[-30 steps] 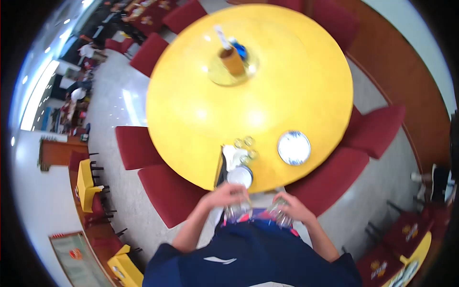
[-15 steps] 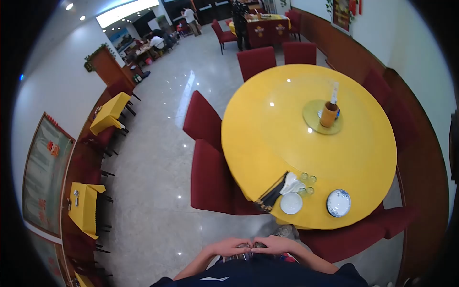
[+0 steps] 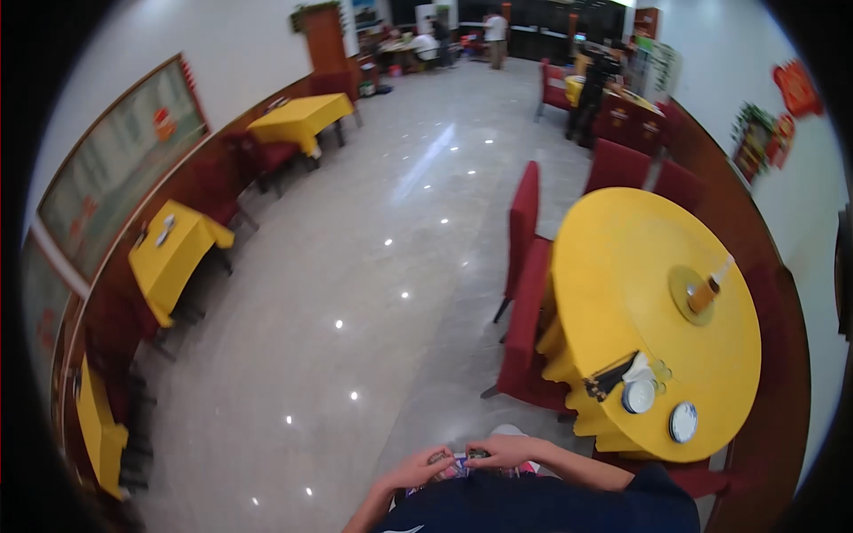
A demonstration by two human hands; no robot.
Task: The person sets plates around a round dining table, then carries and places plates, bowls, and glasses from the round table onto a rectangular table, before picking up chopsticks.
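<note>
My left hand [image 3: 423, 467] is low in the view, fingers curled round a clear glass [image 3: 438, 459] whose rim shows. Beside it my right hand [image 3: 500, 451] is closed round another clear glass [image 3: 477, 454]. Both hands are close together before my dark shirt, left of the round yellow table [image 3: 622, 258]. On that table lie white bowls [image 3: 638, 396], patterned plates [image 3: 683, 422], dark chopsticks [image 3: 609, 377], white spoons [image 3: 636, 367] and small glasses [image 3: 660, 371].
A brown holder [image 3: 704, 296] stands on the round table's glass disc. Red chairs [image 3: 524, 324] line its left side. Small yellow tables [image 3: 178, 253] run along the left wall. A person in dark clothes [image 3: 593, 93] and others are in the background.
The view has swung left, so the round table now sits at the right and more floor shows. My hands have come closer together, with the glasses still in them.
</note>
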